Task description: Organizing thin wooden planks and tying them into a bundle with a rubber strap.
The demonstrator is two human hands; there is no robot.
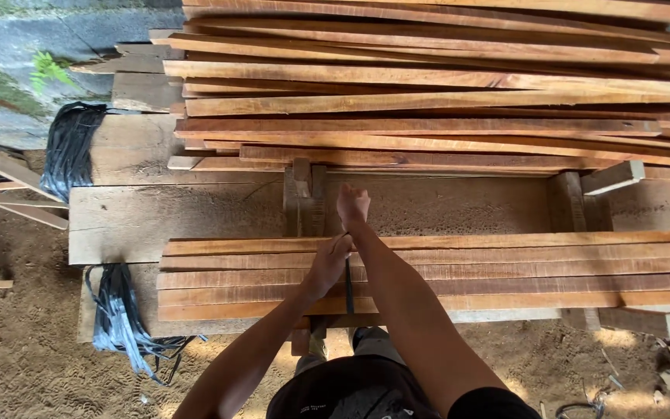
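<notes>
Near stack (443, 271): five long reddish wood strips on the bench (157, 217). Left hand (329, 264) fingers closed on a dark thin strap (349, 285) over the strips. Right hand (353, 206) fisted beyond the stack; contents not discernible. Two black strap bundles (71, 147) at left.

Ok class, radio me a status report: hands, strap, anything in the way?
Left hand gripping black strap. Right hand fisted above near bundle of planks. Bigger plank stack behind; nothing blocking.

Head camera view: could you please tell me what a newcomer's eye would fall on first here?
The big stack of long reddish-brown wooden slats fills the top. Nearer, a flat row of similar wooden planks crosses the middle, where the left hand grips a thin dark strap and the right hand reaches beyond.
</notes>
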